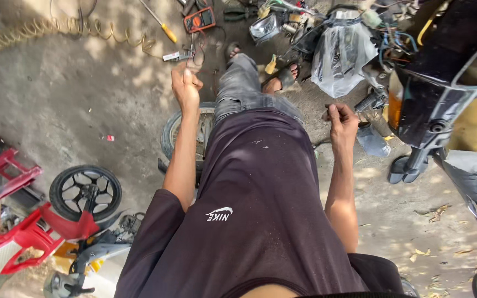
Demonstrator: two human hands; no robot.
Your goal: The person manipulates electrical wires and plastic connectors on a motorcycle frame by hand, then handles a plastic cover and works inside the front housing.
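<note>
My left hand (186,87) is raised in front of me with its fingers closed, and thin wires (194,58) loop up from it toward an orange multimeter (200,19) on the ground. Out to the right, my right hand (342,120) is closed too, pinching a small dark part (327,108) at its fingertips. Between the hands are my dark shirt, my grey jeans leg (241,88) and a sandalled foot (280,81). A tyre (169,132) lies under my leg, just below the left forearm.
A dark motorcycle (443,99) stands close on the right. A clear plastic bag (340,52), a headlight (265,27) and loose cables lie ahead. On the left are a black wheel (85,192), red plastic stools (6,176), a yellow-handled screwdriver (167,30) and a coiled hose (56,27).
</note>
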